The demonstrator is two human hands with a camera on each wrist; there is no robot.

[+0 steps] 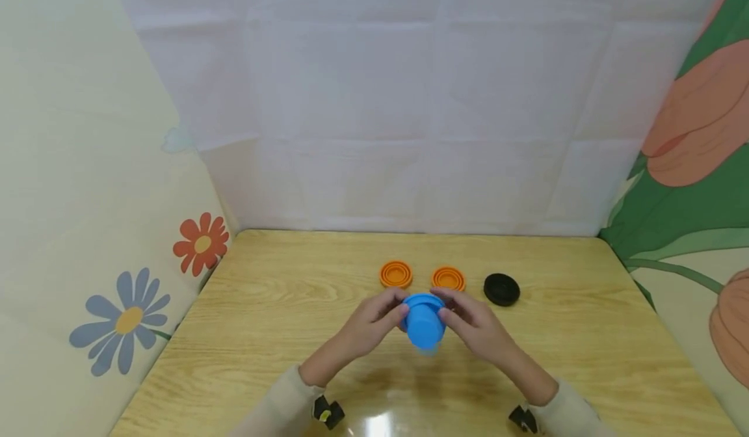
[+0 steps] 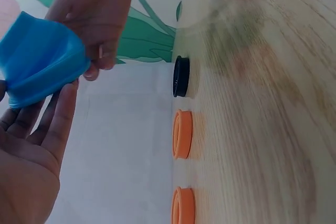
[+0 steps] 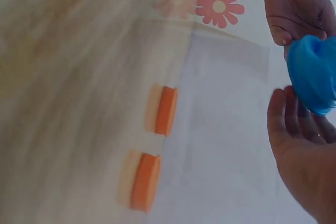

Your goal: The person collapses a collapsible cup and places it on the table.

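Note:
Both hands hold a blue collapsible cup [image 1: 424,325] above the table, its rim tipped away and its narrower end towards me in the head view. My left hand [image 1: 371,322] grips the left side of the rim, thumb on the near side. On the opposite side, my right hand [image 1: 478,328] grips the cup with its thumb also nearest me. In the left wrist view the cup's wall [image 2: 44,59] looks bent and folded between the hands. The right wrist view shows a dent in the blue silicone [image 3: 315,74], partly cut off by the frame edge.
Beyond the hands lie two flat orange ringed cups, a left one [image 1: 396,274] and a right one [image 1: 448,277], the latter partly behind my right fingers. Right of them is a round black piece [image 1: 501,289]. The wooden table [image 1: 281,294] ends at a white cloth backdrop [image 1: 374,131].

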